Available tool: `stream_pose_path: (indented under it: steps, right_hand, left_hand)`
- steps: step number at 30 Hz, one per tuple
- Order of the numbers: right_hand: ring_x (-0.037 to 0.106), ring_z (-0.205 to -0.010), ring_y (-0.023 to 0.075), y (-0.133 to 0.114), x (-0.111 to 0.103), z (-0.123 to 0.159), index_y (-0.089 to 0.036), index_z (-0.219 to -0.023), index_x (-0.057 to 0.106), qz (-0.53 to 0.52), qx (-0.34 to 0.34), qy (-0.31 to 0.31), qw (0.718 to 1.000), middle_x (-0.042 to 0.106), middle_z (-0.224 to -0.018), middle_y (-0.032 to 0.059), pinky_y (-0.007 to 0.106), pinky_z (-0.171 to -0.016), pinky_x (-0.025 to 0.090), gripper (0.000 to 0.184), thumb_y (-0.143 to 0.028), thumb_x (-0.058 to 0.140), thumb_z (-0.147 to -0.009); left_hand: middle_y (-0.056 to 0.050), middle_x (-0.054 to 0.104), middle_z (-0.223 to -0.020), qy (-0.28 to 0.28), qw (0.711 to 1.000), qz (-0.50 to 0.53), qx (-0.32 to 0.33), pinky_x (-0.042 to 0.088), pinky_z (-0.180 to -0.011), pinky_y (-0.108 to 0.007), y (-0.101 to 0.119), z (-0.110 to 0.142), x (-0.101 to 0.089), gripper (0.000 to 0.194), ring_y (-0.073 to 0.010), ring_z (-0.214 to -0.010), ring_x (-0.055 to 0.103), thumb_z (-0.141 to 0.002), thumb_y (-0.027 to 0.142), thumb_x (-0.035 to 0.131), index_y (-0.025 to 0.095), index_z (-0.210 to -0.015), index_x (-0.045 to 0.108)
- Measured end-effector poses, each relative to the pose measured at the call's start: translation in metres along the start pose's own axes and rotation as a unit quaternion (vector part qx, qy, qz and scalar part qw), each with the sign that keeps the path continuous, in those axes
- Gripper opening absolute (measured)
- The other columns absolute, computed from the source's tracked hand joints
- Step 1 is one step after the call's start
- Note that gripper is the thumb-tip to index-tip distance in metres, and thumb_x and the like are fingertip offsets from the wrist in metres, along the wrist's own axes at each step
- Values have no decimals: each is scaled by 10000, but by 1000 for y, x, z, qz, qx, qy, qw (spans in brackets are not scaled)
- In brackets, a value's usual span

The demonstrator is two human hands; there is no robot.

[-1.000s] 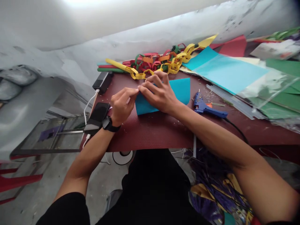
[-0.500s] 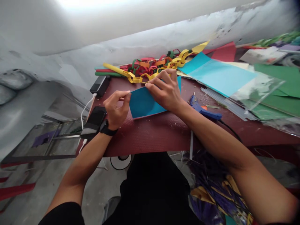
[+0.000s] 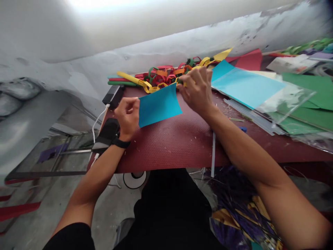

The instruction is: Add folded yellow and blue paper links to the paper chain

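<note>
My left hand (image 3: 127,116) pinches the left edge of a rectangular blue paper sheet (image 3: 158,106), held tilted above the table. The sheet's free right side curves slightly. My right hand (image 3: 197,88) is just off its upper right corner, fingers bent and a gap between thumb and forefinger; parts of the paper chain show through there. Whether a fingertip still brushes the corner is hard to make out. Behind both hands lies a paper chain (image 3: 169,74) of red, orange, yellow and green links. My right forearm mostly hides a blue glue gun (image 3: 243,129).
Blue sheets in a clear plastic sleeve (image 3: 249,86) and green sheets (image 3: 309,90) lie at right, beside clear glue sticks (image 3: 255,116). A black phone (image 3: 108,133) and a cabled black box (image 3: 113,95) are at the left edge of the dark red table (image 3: 166,149).
My right hand has moved right, off the blue sheet's top edge to beyond its corner. The left hand and sheet have shifted slightly left. The glue gun has become mostly hidden.
</note>
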State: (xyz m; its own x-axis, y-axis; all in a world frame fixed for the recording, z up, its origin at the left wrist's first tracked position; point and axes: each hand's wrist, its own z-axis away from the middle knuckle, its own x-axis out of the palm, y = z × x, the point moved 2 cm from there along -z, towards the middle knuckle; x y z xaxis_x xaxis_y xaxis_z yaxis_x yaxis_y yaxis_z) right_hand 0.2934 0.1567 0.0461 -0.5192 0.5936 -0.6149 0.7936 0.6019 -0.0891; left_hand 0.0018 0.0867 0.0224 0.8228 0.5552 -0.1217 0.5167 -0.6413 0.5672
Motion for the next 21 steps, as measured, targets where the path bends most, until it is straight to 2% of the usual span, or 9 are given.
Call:
stream_pose_path:
  steps: [2, 4, 7, 11, 14, 18, 21]
  right_hand:
    - [655, -1303, 415, -35, -2, 5, -293, -1336, 764, -28, -45, -45, 998, 774, -1333, 139, 713, -1142, 463, 326, -480, 536, -1196]
    - [685, -1281, 379, -66, -3, 9, -351, -1301, 771, -61, -85, -95, 990, 794, -1260, 101, 707, -1168, 467, 296, -425, 498, -1212]
    - [716, -1221, 338, -89, -4, 15, -352, -1182, 780, -79, -112, -120, 983, 778, -1120, 71, 664, -1142, 498, 362, -345, 421, -1230]
    - [709, -1163, 332, -86, -1, 17, -364, -1130, 789, -93, -106, -115, 983, 733, -1029, 54, 681, -1119, 497, 298, -357, 500, -1202]
    - [697, -1173, 343, -77, 4, 15, -368, -1109, 792, -103, -94, -98, 985, 711, -991, 59, 710, -1125, 472, 306, -364, 498, -1192]
    - [681, -1163, 359, -61, 10, 10, -342, -1027, 773, -89, -70, -90, 989, 713, -1001, 76, 727, -1122, 450, 353, -373, 460, -1187]
    - [685, -1154, 374, -43, 12, 6, -321, -1022, 763, -68, -60, -90, 992, 723, -1019, 99, 723, -1094, 455, 389, -393, 423, -1197]
  left_hand:
    - [-17, 853, -981, -49, 996, -8, 72, 600, -658, -235, 16, 5, 2, 197, -136, -834, 792, -1147, 447, 765, 266, -1088, 817]
    - [-21, 876, -1043, -81, 983, -11, 164, 654, -754, -265, 30, 9, 3, 91, -149, -922, 829, -1154, 309, 743, 276, -1120, 821]
    - [-21, 882, -1089, -99, 967, -17, 236, 685, -870, -304, 41, 13, 4, 138, -154, -971, 846, -1144, 186, 720, 287, -1183, 806]
    - [-24, 880, -1108, -109, 965, -22, 239, 694, -907, -305, 45, 15, 4, 142, -154, -992, 852, -1130, 157, 730, 280, -1179, 782]
    - [-19, 871, -1069, -85, 972, -33, 219, 700, -878, -327, 45, 14, 1, 75, -162, -970, 849, -1172, 270, 693, 284, -1132, 755]
    - [-19, 853, -1044, -44, 986, -42, 155, 671, -763, -341, 39, 11, -3, 200, -183, -966, 840, -1200, 468, 644, 306, -1111, 721]
    - [-1, 824, -1005, -1, 993, -13, 120, 635, -739, -337, 34, 6, -5, 237, -167, -922, 813, -1191, 526, 662, 312, -1106, 719]
